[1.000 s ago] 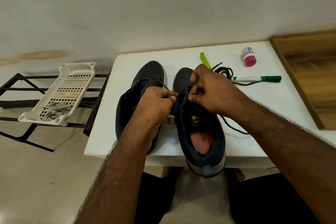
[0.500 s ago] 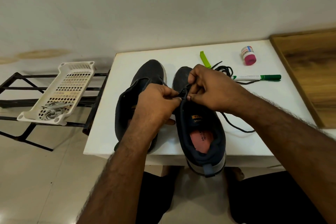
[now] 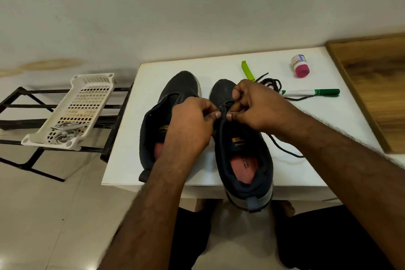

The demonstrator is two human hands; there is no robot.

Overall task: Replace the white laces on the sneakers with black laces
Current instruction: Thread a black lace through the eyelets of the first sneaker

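Two dark sneakers stand side by side on the white table (image 3: pixel 241 66), toes pointing away from me. The right sneaker (image 3: pixel 245 160) hangs over the front edge with its heel. My left hand (image 3: pixel 192 125) and my right hand (image 3: pixel 256 105) meet over its lacing area, each pinching the black lace (image 3: pixel 282 147) with curled fingers. The lace's free end trails off to the right across the table. The left sneaker (image 3: pixel 175 92) is partly hidden by my left hand. A second black lace (image 3: pixel 271 83) lies coiled behind my right hand.
A green marker (image 3: pixel 311 92), a lime green clip (image 3: pixel 247 70) and a small pink-capped bottle (image 3: pixel 299 68) lie at the table's back right. A wooden panel (image 3: pixel 377 85) borders the right side. A white basket (image 3: pixel 72 112) holding white laces sits on a black rack at left.
Both hands have shifted slightly along the right sneaker's lacing, staying close together. The trailing lace on the right has been drawn a little further across the table.
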